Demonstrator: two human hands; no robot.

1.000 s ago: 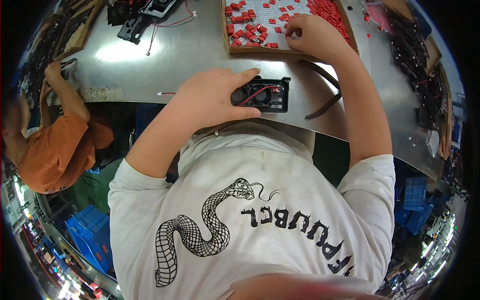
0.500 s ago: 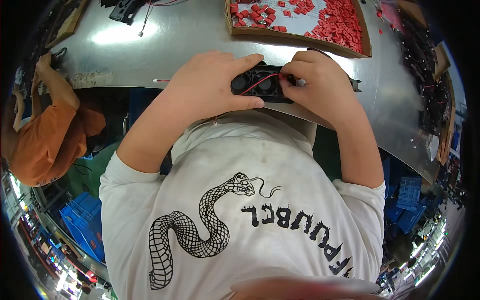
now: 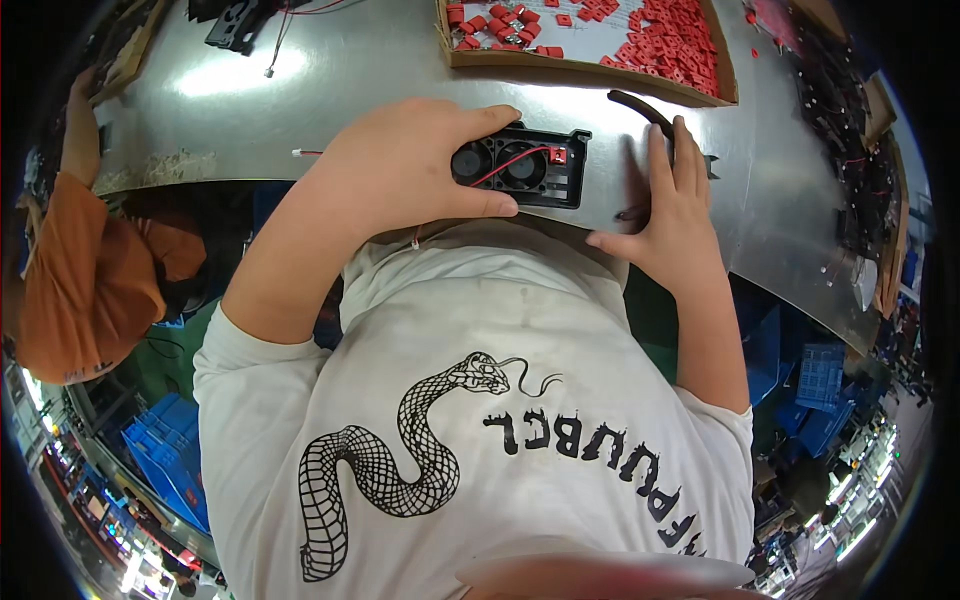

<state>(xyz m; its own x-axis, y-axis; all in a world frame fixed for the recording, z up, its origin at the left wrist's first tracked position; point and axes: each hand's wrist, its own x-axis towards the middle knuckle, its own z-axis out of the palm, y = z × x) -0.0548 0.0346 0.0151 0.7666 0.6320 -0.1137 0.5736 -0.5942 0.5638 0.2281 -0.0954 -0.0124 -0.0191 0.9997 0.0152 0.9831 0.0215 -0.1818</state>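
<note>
A black plastic housing [image 3: 572, 185] with two small round fans [image 3: 522, 165] lies near the table's front edge. My left hand [image 3: 420, 165] grips its left end, thumb on the near side and fingers on the far side. A red-and-black wire runs across the fans to a small red connector piece [image 3: 558, 155] seated in the right part of the housing. To the right, my right hand [image 3: 675, 215] is open, fingers stretched and thumb apart. It is over a dark hand tool with a curved handle [image 3: 640, 106], mostly hidden beneath it; whether they touch I cannot tell.
A cardboard tray [image 3: 590, 72] of several small red parts stands at the far side of the metal table [image 3: 330, 110]. Black parts and wires [image 3: 236, 25] lie far left, and more dark parts [image 3: 855, 170] along the right. A co-worker in an orange sleeve [image 3: 90, 275] sits at left.
My right hand has let go of the wire's red connector piece, moved right and opened over the dark tool. The red piece now shows in the housing. My left hand keeps its grip.
</note>
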